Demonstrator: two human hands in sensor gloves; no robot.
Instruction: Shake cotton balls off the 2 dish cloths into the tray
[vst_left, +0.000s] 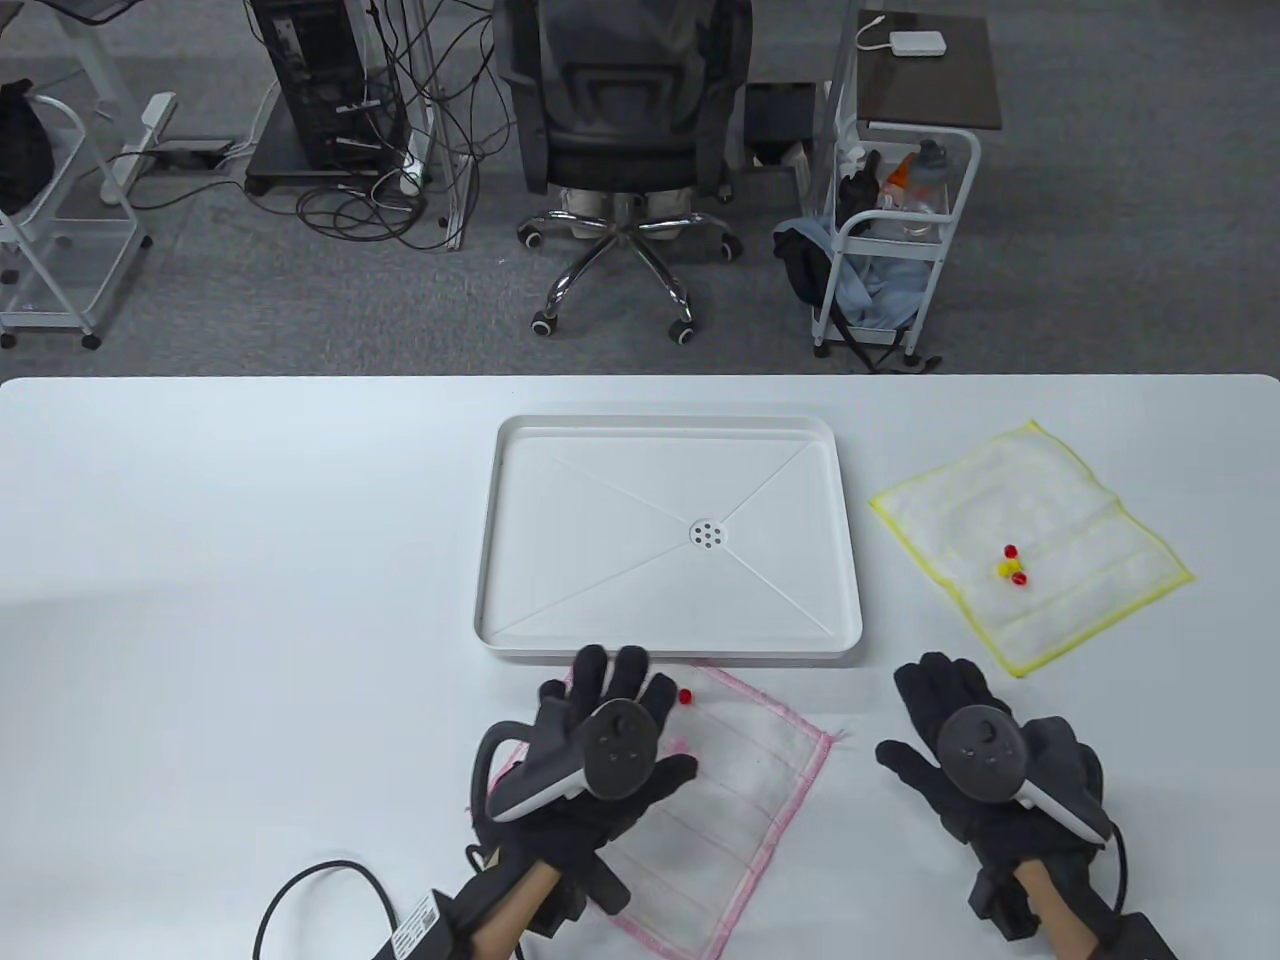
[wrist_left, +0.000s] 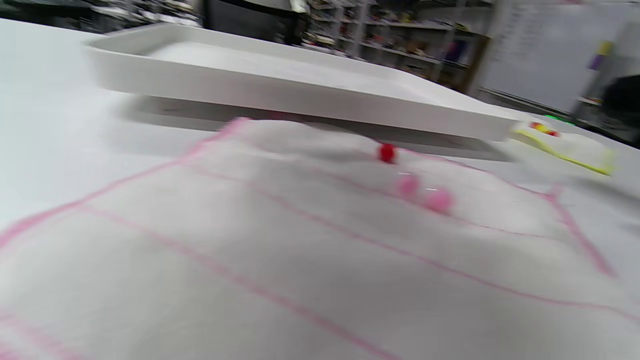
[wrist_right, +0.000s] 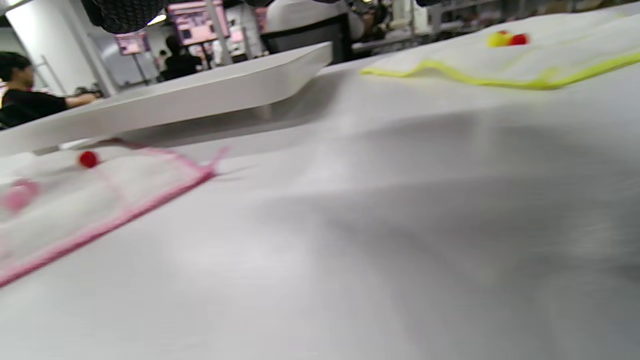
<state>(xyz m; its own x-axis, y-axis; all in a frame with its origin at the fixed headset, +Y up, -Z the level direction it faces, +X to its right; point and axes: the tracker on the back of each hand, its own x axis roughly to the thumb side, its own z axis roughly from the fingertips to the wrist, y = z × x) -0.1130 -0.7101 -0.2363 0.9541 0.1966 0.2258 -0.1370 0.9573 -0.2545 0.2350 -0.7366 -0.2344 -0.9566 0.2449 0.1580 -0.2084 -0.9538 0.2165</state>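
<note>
The left hand (vst_left: 600, 745) hovers or rests over the near-left part of the pink cloth (vst_left: 720, 810), fingers spread and straight, gripping nothing. The right hand (vst_left: 975, 750) lies open over bare tabletop (vst_left: 250, 560) right of that cloth, holding nothing.

The pink cloth sits just near of the tray (vst_left: 670, 655), its far edge at the tray's near rim. The yellow cloth (vst_left: 1030, 545) lies right of the tray.

The step in hand looks like taking up the pink cloth. To do it well, I would pinch two corners or opposite edges so the cloth sags into a pouch, lift it level, carry it over the tray, then tip and shake.

The table view shows only one red ball (vst_left: 685, 696) on the pink cloth; the left wrist view also shows two pink balls (wrist_left: 424, 193) that the hand hides from above. Only the table view shows the tray holds no balls and red and yellow balls (vst_left: 1011, 568) on the yellow cloth.
</note>
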